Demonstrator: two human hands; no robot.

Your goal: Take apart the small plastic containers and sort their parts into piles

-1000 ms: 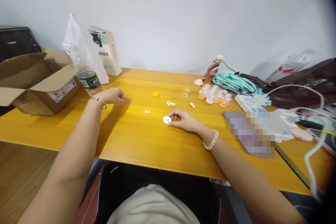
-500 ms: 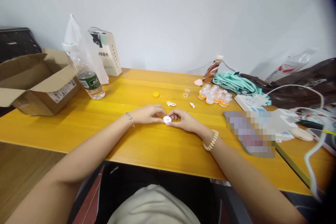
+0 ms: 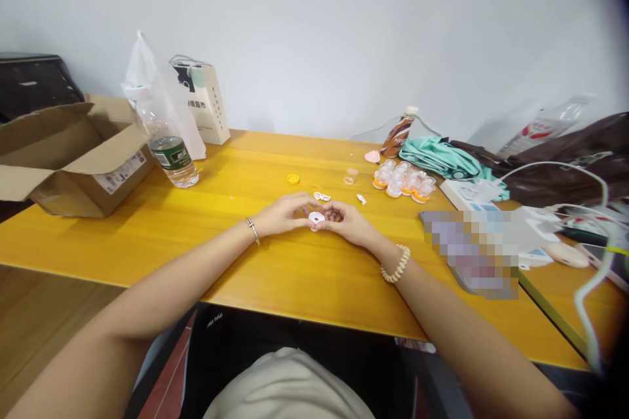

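Note:
Between my two hands is a small white round piece (image 3: 317, 217) with a dark spot at its centre. My left hand (image 3: 285, 215) pinches it from the left, thumb in front. From the right, my right hand (image 3: 348, 222) grips the same piece between thumb and curled fingers. Just beyond my fingers a white cut-out piece (image 3: 322, 196) lies on the table. A yellow round cap (image 3: 293, 179), a small clear cup (image 3: 350, 176) and a small white scrap-like piece (image 3: 362, 199) lie farther back.
Several clear capsules with orange bases (image 3: 403, 181) stand right of centre, near a brown drink bottle (image 3: 399, 133) and green cloth (image 3: 437, 156). A phone (image 3: 462, 255) lies by my right forearm. At left are a cardboard box (image 3: 93, 177) and a water bottle (image 3: 173, 160).
The white round piece is tilted differently, and its centre now looks dark. My fingers have shifted around it, the right ones curling more. The whole view has moved slightly.

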